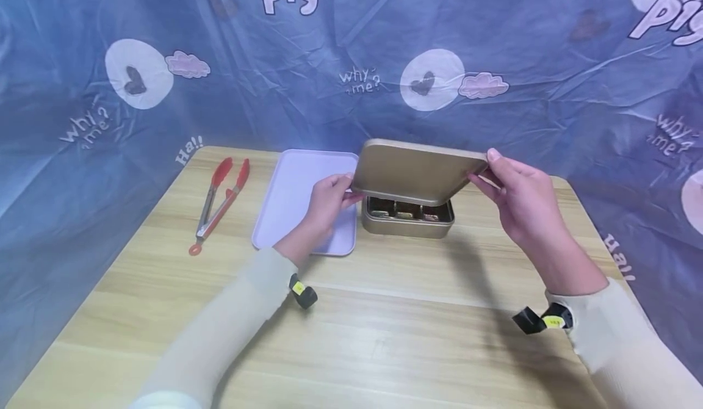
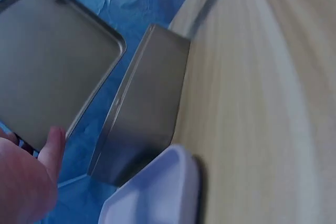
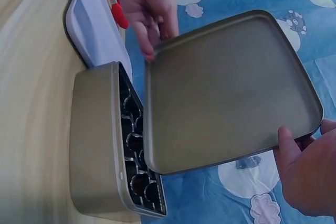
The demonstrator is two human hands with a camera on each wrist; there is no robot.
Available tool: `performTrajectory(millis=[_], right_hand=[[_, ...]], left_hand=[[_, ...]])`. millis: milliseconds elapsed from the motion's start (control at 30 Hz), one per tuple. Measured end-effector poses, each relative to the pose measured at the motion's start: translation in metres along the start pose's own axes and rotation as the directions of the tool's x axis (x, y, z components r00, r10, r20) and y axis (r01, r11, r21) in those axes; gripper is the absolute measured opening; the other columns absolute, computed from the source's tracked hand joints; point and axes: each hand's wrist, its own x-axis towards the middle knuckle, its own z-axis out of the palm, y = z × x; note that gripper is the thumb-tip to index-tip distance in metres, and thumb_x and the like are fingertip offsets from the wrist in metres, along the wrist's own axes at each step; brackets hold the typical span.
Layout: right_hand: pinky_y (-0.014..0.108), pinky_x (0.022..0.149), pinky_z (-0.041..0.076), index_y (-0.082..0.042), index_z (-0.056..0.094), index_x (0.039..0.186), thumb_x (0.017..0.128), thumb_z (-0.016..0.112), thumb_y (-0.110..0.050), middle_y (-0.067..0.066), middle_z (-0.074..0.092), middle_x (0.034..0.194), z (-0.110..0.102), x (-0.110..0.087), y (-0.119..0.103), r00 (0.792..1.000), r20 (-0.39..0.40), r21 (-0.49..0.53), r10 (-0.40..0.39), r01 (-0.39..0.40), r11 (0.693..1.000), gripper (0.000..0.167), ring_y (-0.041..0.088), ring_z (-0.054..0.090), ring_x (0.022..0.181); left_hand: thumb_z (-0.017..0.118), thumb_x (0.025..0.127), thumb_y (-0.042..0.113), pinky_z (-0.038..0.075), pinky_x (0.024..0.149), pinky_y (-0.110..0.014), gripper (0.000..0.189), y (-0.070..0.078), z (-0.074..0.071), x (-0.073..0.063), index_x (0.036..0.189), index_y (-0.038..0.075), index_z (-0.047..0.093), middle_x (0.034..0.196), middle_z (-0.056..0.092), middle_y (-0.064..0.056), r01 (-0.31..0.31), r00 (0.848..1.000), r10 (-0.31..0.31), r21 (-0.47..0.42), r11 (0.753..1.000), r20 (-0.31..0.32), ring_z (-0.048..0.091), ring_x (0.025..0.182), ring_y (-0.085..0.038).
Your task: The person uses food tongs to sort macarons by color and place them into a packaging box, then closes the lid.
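A flat gold-coloured metal lid is held tilted above a matching tin box. My left hand pinches the lid's left edge between thumb and fingers. At the opposite edge, my right hand grips the lid the same way. In the right wrist view the lid's rimmed underside faces the camera, apart from the box below. Inside the open tin sits a dark divided insert with several compartments; what they contain is too dark to make out.
A pale lilac tray lies left of the tin, close beside it. Farther left are red-tipped tongs, spread apart on the wooden table. A blue printed cloth hangs behind and around the table.
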Motion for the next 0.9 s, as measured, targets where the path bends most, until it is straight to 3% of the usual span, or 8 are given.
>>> performTrajectory(millis=[233, 433, 567, 767, 900], right_hand=[[0.032, 0.095, 0.055, 0.003, 0.077, 0.104, 0.094, 0.071, -0.009, 0.008, 0.071, 0.111, -0.004, -0.013, 0.010, 0.998, 0.042, -0.049, -0.041, 0.043, 0.998, 0.018, 0.016, 0.056, 0.122], [0.025, 0.095, 0.055, 0.001, 0.076, 0.110, 0.094, 0.070, -0.006, 0.005, 0.077, 0.106, -0.011, -0.020, 0.021, 0.997, 0.071, -0.099, -0.040, 0.047, 0.994, 0.019, 0.013, 0.070, 0.108], [0.019, 0.091, 0.055, -0.002, 0.076, 0.113, 0.094, 0.069, -0.003, 0.002, 0.078, 0.108, -0.017, -0.021, 0.030, 0.996, 0.089, -0.102, -0.018, 0.027, 0.994, 0.020, 0.008, 0.072, 0.102], [0.015, 0.092, 0.052, 0.001, 0.063, 0.134, 0.094, 0.070, -0.006, -0.004, 0.073, 0.119, -0.025, -0.020, 0.047, 0.998, 0.057, -0.228, -0.006, 0.019, 0.973, 0.041, 0.003, 0.067, 0.107], [0.011, 0.096, 0.048, 0.005, 0.050, 0.144, 0.094, 0.071, -0.011, -0.001, 0.067, 0.134, -0.028, -0.018, 0.057, 1.000, 0.014, -0.333, 0.009, -0.004, 0.943, 0.057, 0.001, 0.061, 0.117]], left_hand=[[0.061, 0.101, 0.014, 0.059, 0.087, -0.027, 0.032, 0.008, -0.001, 0.019, 0.124, -0.008, 0.063, 0.124, 0.067, -0.025, -0.006, 1.000, 0.005, 0.034, 0.999, 0.029, 0.073, 0.106, -0.032], [0.060, 0.100, 0.006, 0.057, 0.092, -0.026, 0.030, 0.009, 0.000, 0.034, 0.126, -0.009, 0.063, 0.130, 0.064, -0.026, -0.056, 0.997, 0.051, 0.109, 0.992, 0.050, 0.067, 0.116, -0.031], [0.060, 0.099, 0.004, 0.056, 0.094, -0.026, 0.029, 0.008, 0.004, 0.044, 0.125, -0.008, 0.065, 0.128, 0.066, -0.023, -0.106, 0.994, 0.100, 0.146, 0.984, 0.049, 0.066, 0.118, -0.028], [0.061, 0.098, 0.004, 0.057, 0.093, -0.028, 0.025, 0.007, 0.012, 0.060, 0.120, -0.005, 0.069, 0.124, 0.069, -0.018, -0.168, 0.986, 0.162, 0.236, 0.957, 0.044, 0.068, 0.112, -0.023], [0.060, 0.096, 0.002, 0.057, 0.093, -0.028, 0.024, 0.006, 0.017, 0.072, 0.117, -0.003, 0.071, 0.123, 0.070, -0.016, -0.205, 0.978, 0.204, 0.329, 0.922, 0.039, 0.067, 0.116, -0.024]])
